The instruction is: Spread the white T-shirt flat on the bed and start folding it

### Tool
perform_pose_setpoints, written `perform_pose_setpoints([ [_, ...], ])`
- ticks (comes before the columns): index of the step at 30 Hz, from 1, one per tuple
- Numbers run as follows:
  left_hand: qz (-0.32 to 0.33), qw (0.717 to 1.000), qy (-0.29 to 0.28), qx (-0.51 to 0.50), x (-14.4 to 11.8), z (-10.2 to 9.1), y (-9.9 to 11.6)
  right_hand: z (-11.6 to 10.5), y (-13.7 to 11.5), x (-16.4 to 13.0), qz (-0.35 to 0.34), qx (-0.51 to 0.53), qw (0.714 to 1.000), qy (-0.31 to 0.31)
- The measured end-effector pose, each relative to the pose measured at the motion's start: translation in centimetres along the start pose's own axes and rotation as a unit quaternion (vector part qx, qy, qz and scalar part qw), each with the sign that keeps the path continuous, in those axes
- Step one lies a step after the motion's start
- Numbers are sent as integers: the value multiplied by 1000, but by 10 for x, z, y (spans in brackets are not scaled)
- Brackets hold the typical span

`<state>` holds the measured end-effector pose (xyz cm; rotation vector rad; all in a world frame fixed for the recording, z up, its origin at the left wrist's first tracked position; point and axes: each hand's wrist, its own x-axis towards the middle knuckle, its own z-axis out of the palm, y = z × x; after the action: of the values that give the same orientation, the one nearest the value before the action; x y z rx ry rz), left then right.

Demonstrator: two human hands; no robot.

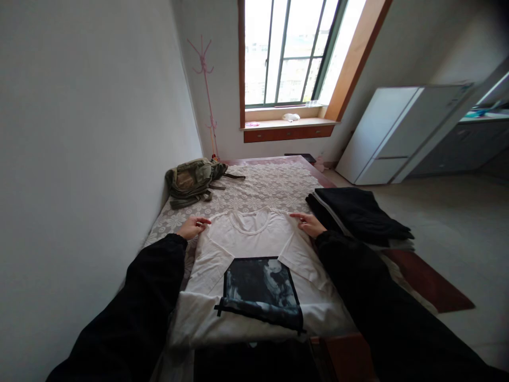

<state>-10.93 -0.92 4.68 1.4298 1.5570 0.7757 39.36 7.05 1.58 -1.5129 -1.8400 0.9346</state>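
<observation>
A white T-shirt with a dark printed panel lies flat on the bed, collar pointing away from me. My left hand rests on its left shoulder with fingers curled on the fabric edge. On the other shoulder lies my right hand, fingers stretched toward the collar. Both arms wear black sleeves. The shirt's lower hem hangs over the near bed edge.
The bed has a white lace cover. An olive backpack lies at its far left near the wall. A stack of dark folded clothes sits on the right edge. A white cabinet and a window sill stand beyond.
</observation>
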Motion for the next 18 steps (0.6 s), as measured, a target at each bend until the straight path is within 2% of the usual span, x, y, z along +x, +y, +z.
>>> perform_pose_setpoints([
  [5,-42,996,-61,-48,-8,-9,-1,-1,3,-3,-2,-2,999,-50],
  [9,-78,988,-108,-72,-5,-13,4,-6,-4,8,2,0,996,-94],
  [13,-91,984,-130,-82,3,-11,12,-9,-13,19,-15,-1,995,-103],
  [18,-89,981,-144,-90,0,-16,13,-12,-10,15,-9,-3,995,-98],
])
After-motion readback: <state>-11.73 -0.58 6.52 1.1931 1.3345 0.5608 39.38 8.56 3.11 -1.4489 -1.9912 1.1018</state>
